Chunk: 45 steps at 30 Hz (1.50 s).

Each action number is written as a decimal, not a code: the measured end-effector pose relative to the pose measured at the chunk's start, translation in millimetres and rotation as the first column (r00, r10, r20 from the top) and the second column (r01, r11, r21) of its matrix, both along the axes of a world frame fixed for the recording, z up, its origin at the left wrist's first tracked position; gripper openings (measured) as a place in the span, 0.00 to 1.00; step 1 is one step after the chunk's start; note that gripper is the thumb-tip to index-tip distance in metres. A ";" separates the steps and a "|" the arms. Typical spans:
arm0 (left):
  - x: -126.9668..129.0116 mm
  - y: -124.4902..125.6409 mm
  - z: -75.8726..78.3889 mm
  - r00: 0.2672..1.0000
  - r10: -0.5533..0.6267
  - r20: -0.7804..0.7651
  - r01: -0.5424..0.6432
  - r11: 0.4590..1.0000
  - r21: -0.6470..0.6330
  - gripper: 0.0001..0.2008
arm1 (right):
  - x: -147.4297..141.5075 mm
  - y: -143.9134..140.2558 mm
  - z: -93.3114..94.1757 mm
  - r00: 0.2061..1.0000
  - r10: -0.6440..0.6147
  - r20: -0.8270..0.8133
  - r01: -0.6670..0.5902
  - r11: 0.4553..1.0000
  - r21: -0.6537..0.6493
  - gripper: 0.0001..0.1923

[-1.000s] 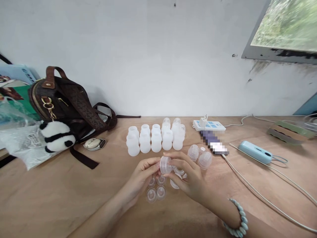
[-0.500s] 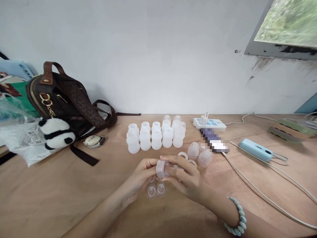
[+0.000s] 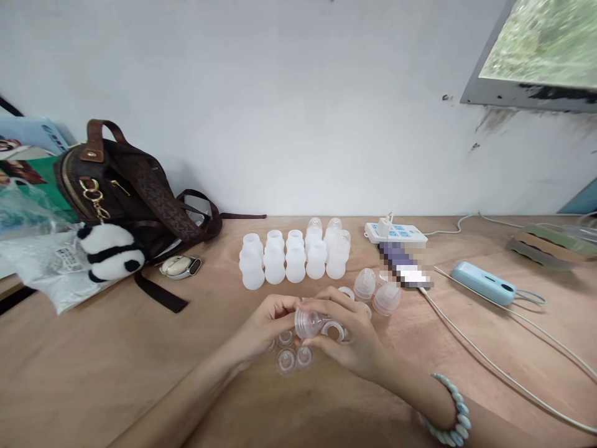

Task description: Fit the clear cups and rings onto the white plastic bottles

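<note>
The left hand (image 3: 268, 322) and the right hand (image 3: 347, 333) meet just above the wooden table (image 3: 93, 373), fingers of both closed on one small clear ribbed part (image 3: 305, 322) (a threaded collar or nipple piece, too small to tell), with a white ring (image 3: 334, 330) at the right fingertips. This looks like a fitting step, and the next move would call for a steady twist with the pieces square. Against half a second ago, the part sits slightly lower and the ring now shows; the white bottles (image 3: 293, 261) behind are unmoved.
</note>
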<state>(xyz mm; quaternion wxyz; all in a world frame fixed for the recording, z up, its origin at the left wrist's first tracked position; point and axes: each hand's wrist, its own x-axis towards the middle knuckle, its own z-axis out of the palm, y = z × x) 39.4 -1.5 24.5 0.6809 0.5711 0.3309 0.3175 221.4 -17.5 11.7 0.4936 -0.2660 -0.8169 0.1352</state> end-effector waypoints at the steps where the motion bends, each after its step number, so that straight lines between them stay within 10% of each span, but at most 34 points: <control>1: -1.2 1.6 0.4 1.000 0.007 -0.019 -0.007 1.000 0.020 0.15 | 0.1 0.8 0.8 1.000 -0.002 -0.016 0.001 0.999 -0.047 0.16; 13: -14.9 8.7 9.4 0.997 -0.035 -0.070 0.047 0.982 0.185 0.20 | 1.3 1.8 13.6 0.966 0.068 -0.249 -0.165 0.905 -0.393 0.19; 18: -30.2 18.7 10.5 0.999 0.037 -0.031 -0.030 0.980 0.199 0.18 | 31.2 16.4 30.8 0.855 -0.153 -0.495 -0.123 0.868 -0.481 0.06; 29: -1.6 2.1 16.8 0.979 0.200 -0.039 -0.180 0.937 0.300 0.20 | -4.5 -3.4 39.3 0.990 -0.050 0.131 0.104 0.887 -0.450 0.22; 33: 2.1 -8.3 24.4 0.989 0.146 -0.008 -0.136 0.942 0.307 0.18 | -6.5 -4.5 44.9 0.996 0.066 0.058 -0.025 0.844 -0.535 0.12; 39: -16.7 -9.3 31.3 0.986 0.131 0.102 -0.154 0.953 0.262 0.17 | 21.4 6.3 50.2 0.864 0.135 -0.485 -0.446 0.650 -0.615 0.13; 45: -79.7 -6.2 11.6 0.971 0.225 -0.083 -0.192 0.937 0.293 0.17 | 79.9 17.0 58.3 0.891 -0.200 -0.407 -0.055 0.844 -0.534 0.10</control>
